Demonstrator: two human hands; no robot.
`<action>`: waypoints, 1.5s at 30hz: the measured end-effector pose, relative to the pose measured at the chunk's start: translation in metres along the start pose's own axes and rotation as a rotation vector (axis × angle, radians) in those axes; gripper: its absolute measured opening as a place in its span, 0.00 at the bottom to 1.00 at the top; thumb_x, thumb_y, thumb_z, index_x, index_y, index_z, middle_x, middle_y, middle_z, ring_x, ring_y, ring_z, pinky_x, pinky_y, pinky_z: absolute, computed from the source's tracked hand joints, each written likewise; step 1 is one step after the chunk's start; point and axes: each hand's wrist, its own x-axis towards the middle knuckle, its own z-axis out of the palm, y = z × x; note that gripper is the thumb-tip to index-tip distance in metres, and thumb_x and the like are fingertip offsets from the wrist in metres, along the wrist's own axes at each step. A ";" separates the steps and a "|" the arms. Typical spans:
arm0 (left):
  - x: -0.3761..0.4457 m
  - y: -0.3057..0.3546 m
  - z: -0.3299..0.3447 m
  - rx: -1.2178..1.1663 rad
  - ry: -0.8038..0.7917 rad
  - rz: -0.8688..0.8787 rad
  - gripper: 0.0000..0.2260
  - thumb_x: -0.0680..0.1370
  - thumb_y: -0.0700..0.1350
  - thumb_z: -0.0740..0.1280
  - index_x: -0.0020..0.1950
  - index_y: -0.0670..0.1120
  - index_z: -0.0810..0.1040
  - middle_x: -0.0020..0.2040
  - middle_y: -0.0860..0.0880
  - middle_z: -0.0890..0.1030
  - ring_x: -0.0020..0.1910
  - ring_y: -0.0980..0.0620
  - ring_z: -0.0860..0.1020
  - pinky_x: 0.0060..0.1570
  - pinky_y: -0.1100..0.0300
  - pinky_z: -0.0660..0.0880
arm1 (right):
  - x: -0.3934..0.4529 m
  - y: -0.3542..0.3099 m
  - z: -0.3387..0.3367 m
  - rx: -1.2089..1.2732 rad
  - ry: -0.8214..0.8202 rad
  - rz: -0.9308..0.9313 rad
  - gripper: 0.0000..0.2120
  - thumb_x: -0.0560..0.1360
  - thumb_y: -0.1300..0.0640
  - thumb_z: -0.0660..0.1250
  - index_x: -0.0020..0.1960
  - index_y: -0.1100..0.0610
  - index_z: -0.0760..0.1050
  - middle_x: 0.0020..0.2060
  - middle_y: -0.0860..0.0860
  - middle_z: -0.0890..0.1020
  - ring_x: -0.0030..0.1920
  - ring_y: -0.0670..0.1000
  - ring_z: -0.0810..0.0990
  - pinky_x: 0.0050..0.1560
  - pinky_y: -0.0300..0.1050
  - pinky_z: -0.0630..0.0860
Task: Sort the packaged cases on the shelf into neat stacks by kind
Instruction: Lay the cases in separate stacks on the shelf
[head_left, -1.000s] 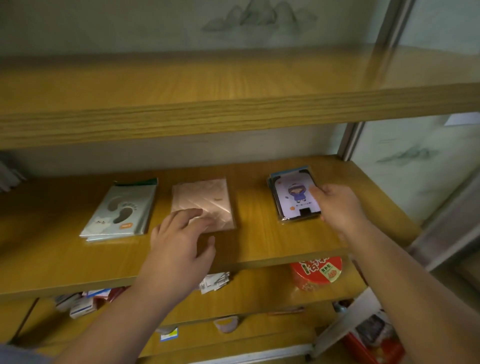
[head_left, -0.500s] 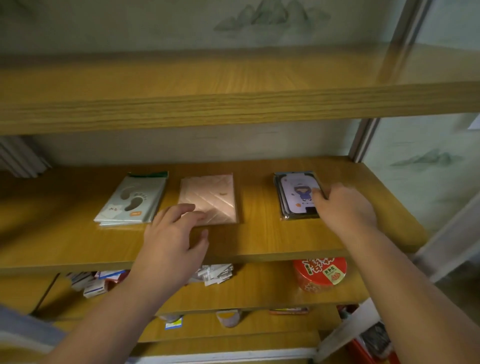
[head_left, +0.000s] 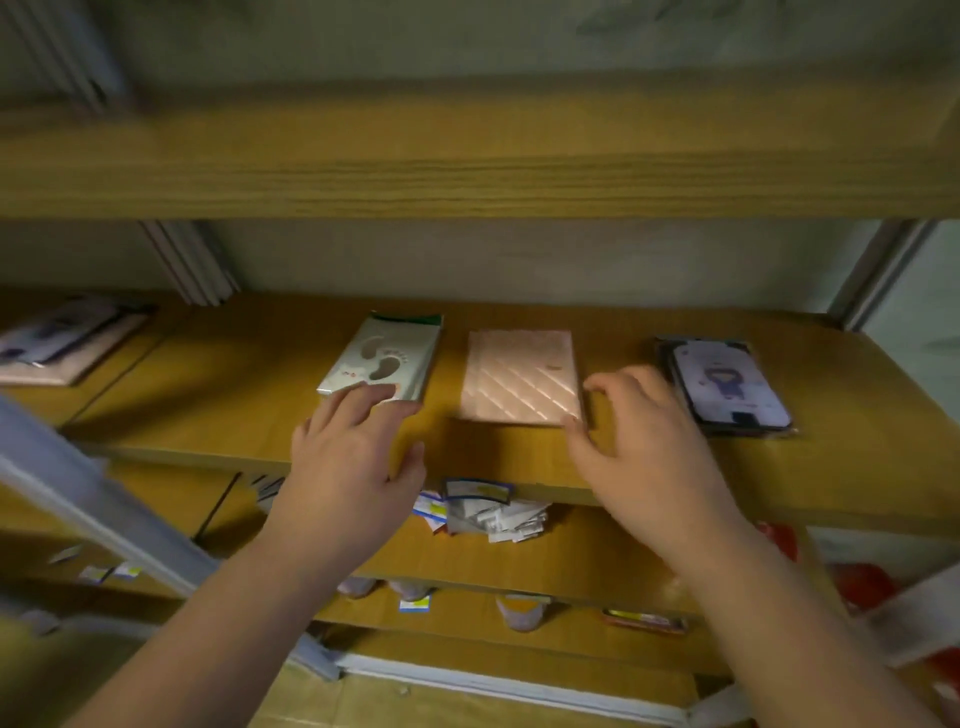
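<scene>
Three stacks of packaged cases lie in a row on the wooden shelf. The white stack with a footprint picture is on the left, the pink striped stack in the middle, the dark stack with a cartoon figure on the right. My left hand is open, its fingertips on the near edge of the footprint stack. My right hand is open, with fingers at the pink stack's near right corner. Neither hand holds anything.
Another pile of packages lies at the far left of the shelf. An upper shelf board overhangs. Below, a lower shelf carries loose small packets and a red tin. A grey bar slants across the lower left.
My right hand left the cartoon stack and moved left to the pink stack. My left hand shifted from the pink stack to the footprint stack. The view swung left.
</scene>
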 end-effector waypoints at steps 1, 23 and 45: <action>-0.004 -0.008 -0.004 0.002 0.004 0.000 0.18 0.77 0.50 0.69 0.67 0.52 0.77 0.70 0.50 0.75 0.71 0.45 0.67 0.64 0.41 0.69 | -0.004 -0.017 0.009 0.034 -0.028 -0.037 0.23 0.77 0.42 0.64 0.69 0.49 0.71 0.61 0.46 0.73 0.63 0.48 0.71 0.62 0.46 0.73; -0.148 -0.326 -0.164 0.007 0.107 -0.140 0.23 0.77 0.55 0.62 0.73 0.54 0.71 0.72 0.55 0.71 0.74 0.53 0.63 0.71 0.53 0.64 | -0.057 -0.378 0.185 0.066 -0.103 -0.360 0.23 0.76 0.42 0.64 0.68 0.49 0.70 0.61 0.43 0.71 0.63 0.45 0.68 0.62 0.40 0.67; -0.127 -0.587 -0.225 0.072 0.144 -0.372 0.25 0.77 0.59 0.59 0.74 0.57 0.69 0.74 0.56 0.69 0.75 0.54 0.60 0.72 0.52 0.63 | 0.030 -0.625 0.361 0.146 -0.201 -0.571 0.21 0.77 0.42 0.64 0.68 0.48 0.71 0.61 0.44 0.73 0.63 0.47 0.70 0.63 0.46 0.70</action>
